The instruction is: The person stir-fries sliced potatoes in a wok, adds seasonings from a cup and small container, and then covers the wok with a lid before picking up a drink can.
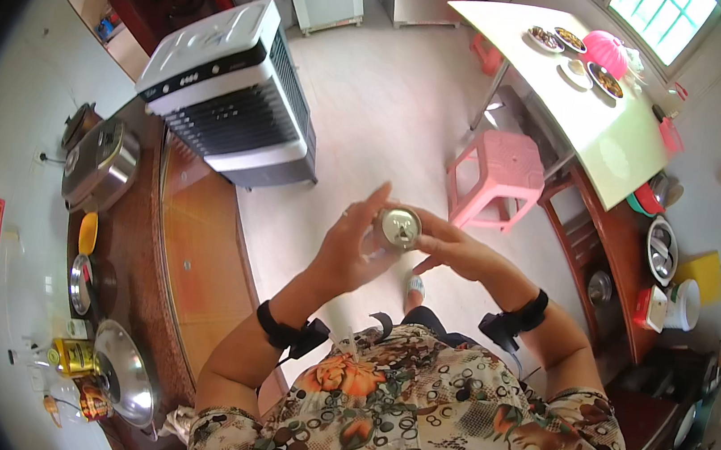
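A drinks can (399, 227) is held up in front of my chest, its silvery lid facing the camera. A dark spot on the lid looks like the mouth opening, though the tab is hard to make out. My left hand (351, 247) curves around the can's left side, one finger pointing up past it. From the right, my right hand (459, 249) grips the can, with its fingers behind the far side and its thumb near the lid's edge. The can's body is mostly hidden by the lid and my hands.
A tall air cooler (234, 101) stands ahead on the left. Nearby, the left counter (139, 265) bears a rice cooker (101, 166) and a domed pan lid (124, 375). To the right, a pink plastic stool (498, 174) stands by a white table (620, 145) with several dishes.
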A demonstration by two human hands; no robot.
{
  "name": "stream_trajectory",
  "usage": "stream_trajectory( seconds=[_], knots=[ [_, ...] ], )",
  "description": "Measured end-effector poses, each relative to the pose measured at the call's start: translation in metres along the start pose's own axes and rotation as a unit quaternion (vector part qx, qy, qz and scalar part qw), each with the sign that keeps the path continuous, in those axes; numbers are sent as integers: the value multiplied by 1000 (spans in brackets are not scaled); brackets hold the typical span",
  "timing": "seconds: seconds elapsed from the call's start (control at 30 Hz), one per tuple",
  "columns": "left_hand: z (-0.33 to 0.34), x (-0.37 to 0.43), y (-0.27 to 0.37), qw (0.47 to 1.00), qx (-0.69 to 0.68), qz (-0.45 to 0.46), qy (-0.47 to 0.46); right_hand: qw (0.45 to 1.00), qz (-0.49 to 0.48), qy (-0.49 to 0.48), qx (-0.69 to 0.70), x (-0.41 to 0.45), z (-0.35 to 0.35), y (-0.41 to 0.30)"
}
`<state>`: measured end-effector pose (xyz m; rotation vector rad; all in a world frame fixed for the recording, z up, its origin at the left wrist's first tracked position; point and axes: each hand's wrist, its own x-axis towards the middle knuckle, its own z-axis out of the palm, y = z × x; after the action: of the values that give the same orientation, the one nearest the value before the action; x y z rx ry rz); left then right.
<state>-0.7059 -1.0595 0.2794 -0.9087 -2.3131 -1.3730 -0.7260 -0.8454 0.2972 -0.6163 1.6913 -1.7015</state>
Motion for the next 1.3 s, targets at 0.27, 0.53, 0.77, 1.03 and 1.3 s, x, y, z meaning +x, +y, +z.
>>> stream_trajectory(
  seconds=[0.27,0.53,0.77,1.03,1.3],
  knots=[
    [28,91,-44,998,27,23,-48,991,111,-66,35,54,-110,-10],
    [5,155,-106,996,28,-16,-81,994,78,-76,23,137,-171,-3],
    [-49,231,-177,996,-36,-3,-83,992,-4,-36,-125,228,-217,-47],
    [-93,307,-263,991,-84,-25,-97,990,57,-9,-131,329,-266,-83],
    [-111,365,-346,995,-64,-59,-52,977,68,-70,-188,439,-340,-92]
  ],
)
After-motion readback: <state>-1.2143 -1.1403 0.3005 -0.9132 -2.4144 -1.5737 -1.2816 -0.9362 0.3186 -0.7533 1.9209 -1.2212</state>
